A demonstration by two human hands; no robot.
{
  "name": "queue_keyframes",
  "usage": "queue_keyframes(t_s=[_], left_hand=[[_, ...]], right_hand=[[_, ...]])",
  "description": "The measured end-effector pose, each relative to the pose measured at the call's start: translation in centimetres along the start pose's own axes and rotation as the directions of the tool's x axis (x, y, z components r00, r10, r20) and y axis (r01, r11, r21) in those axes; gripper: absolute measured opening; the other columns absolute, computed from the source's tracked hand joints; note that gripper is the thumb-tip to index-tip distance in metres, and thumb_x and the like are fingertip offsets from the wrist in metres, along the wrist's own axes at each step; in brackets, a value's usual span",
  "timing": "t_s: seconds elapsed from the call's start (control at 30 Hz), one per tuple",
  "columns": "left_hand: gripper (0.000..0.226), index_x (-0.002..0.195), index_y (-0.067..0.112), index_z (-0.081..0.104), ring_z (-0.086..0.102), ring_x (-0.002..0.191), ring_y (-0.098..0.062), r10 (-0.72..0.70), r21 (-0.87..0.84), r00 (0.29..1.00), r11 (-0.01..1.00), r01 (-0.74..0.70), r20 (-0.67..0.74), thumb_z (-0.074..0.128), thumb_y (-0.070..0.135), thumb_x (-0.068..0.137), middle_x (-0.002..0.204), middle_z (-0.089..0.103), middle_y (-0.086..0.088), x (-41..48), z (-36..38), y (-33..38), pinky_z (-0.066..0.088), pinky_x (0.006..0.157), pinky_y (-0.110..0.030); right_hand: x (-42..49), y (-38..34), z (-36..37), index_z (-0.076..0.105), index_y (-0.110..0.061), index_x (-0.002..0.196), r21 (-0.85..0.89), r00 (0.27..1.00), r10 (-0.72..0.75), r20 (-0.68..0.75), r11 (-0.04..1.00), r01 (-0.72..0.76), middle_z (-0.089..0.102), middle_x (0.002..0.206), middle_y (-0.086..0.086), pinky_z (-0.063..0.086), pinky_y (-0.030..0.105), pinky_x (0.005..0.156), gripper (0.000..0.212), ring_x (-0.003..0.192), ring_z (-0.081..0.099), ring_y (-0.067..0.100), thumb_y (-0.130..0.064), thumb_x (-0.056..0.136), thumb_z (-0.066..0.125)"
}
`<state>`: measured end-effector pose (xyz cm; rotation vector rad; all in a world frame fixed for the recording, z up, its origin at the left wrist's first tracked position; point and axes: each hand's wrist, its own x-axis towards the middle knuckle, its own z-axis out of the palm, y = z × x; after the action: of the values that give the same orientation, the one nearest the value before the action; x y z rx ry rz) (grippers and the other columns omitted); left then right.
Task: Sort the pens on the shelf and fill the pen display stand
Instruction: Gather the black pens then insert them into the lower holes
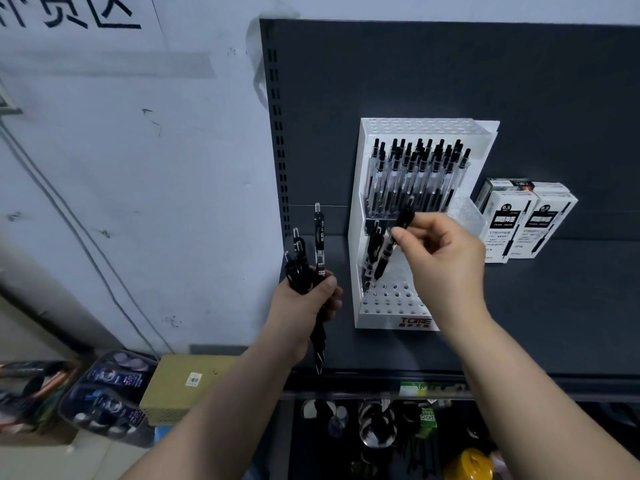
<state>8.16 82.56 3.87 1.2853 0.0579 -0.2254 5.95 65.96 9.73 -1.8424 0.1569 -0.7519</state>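
Over the lower tier of the white pen display stand (360, 299), the right hand (446, 258) pinches one black pen (393, 242) tilted toward its holes, while left of the stand the left hand (304, 306) grips a bundle of black pens (306, 268).

One display stand (356, 271), two front pen boxes (504, 223), one yellow basket (173, 386), one pen (384, 258) in right hand (446, 258).

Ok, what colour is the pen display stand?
The pen display stand is white, seen best in the head view.
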Motion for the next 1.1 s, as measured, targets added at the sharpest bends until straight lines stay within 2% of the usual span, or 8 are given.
queue_keyframes(t_s=[0.13,0.3,0.43,0.67,0.77,0.9,1.03,1.1], left_hand=[[0.004,0.092,0.009,0.063,0.057,0.059,-0.015,-0.011,0.062,1.000,0.998,0.011,-0.009,0.063,0.010,0.089,0.069,0.063,-0.004,-0.5,-0.1,-0.5,0.046,0.056,-0.027],[0.009,0.090,0.009,0.061,0.056,0.058,-0.014,-0.019,0.093,1.000,0.996,0.017,0.020,0.063,0.018,0.089,0.069,0.062,-0.003,-1.0,-0.3,-0.4,0.045,0.056,-0.027],[0.008,0.092,0.010,0.063,0.057,0.058,-0.014,-0.018,0.098,0.999,0.995,0.013,0.047,0.062,0.018,0.090,0.070,0.062,-0.003,-1.2,-0.5,-0.1,0.045,0.056,-0.028],[0.012,0.099,0.008,0.064,0.057,0.058,-0.013,-0.024,0.094,0.995,0.995,0.015,0.097,0.061,0.016,0.090,0.067,0.061,-0.002,-1.6,-0.4,-0.2,0.044,0.054,-0.026],[0.012,0.099,0.007,0.063,0.056,0.058,-0.012,-0.016,0.123,0.988,0.992,-0.003,0.151,0.062,0.012,0.089,0.066,0.061,-0.001,-1.8,-0.3,0.0,0.044,0.053,-0.024],[0.011,0.097,0.006,0.064,0.056,0.058,-0.013,-0.012,0.230,0.970,0.972,-0.045,0.242,0.066,0.010,0.086,0.064,0.061,0.000,-1.9,0.0,-0.4,0.043,0.053,-0.025],[0.010,0.097,0.006,0.061,0.058,0.058,-0.014,-0.035,0.187,0.959,0.982,-0.019,0.281,0.062,0.010,0.088,0.070,0.063,-0.005,-2.4,0.5,-0.1,0.044,0.052,-0.025],[0.007,0.096,0.011,0.061,0.058,0.057,-0.014,-0.043,0.113,0.973,0.993,0.018,0.227,0.057,0.009,0.092,0.072,0.065,-0.006,-2.3,0.4,0.2,0.044,0.051,-0.024]], right_hand=[[-0.4,1.8,0.8,0.070,-0.014,0.094,-0.056,0.999,0.034,-0.013,0.998,-0.035,0.068,0.080,-0.013,0.050,0.014,0.074,0.011,0.072,0.061,-0.004,-0.019,0.084,0.071],[-0.2,1.8,1.4,0.067,-0.023,0.087,-0.048,1.000,-0.002,-0.020,0.999,0.001,0.066,0.078,-0.015,0.051,0.017,0.074,0.008,0.071,0.061,-0.002,-0.017,0.083,0.071],[-0.6,2.5,1.9,0.064,-0.022,0.081,-0.092,0.998,0.055,0.023,0.994,-0.053,0.063,0.071,-0.011,0.045,0.007,0.063,0.010,0.062,0.056,-0.006,-0.016,0.084,0.071],[-2.0,3.9,2.3,0.063,-0.020,0.083,-0.206,0.984,0.170,0.052,0.966,-0.156,0.060,0.067,-0.009,0.045,0.019,0.063,0.008,0.063,0.055,0.007,-0.020,0.084,0.071],[-2.7,2.5,1.5,0.061,-0.024,0.094,-0.136,0.987,0.157,0.037,0.979,-0.151,0.059,0.073,-0.010,0.044,0.017,0.061,0.012,0.062,0.053,0.001,-0.024,0.085,0.070],[-3.0,0.3,1.9,0.066,-0.023,0.081,-0.007,0.968,0.184,0.172,0.983,-0.186,0.062,0.065,-0.011,0.047,0.014,0.058,0.010,0.059,0.054,0.000,-0.027,0.080,0.075],[-1.9,-0.8,1.1,0.066,0.001,0.073,0.110,0.953,0.193,0.235,0.968,-0.224,0.063,0.070,0.028,0.053,0.033,0.064,0.018,0.059,0.061,0.013,-0.012,0.083,0.071],[-1.3,-1.3,0.1,0.066,0.001,0.073,0.168,0.979,0.128,0.156,0.974,-0.154,0.062,0.073,0.032,0.056,0.036,0.068,0.018,0.061,0.064,0.020,-0.013,0.084,0.070]])
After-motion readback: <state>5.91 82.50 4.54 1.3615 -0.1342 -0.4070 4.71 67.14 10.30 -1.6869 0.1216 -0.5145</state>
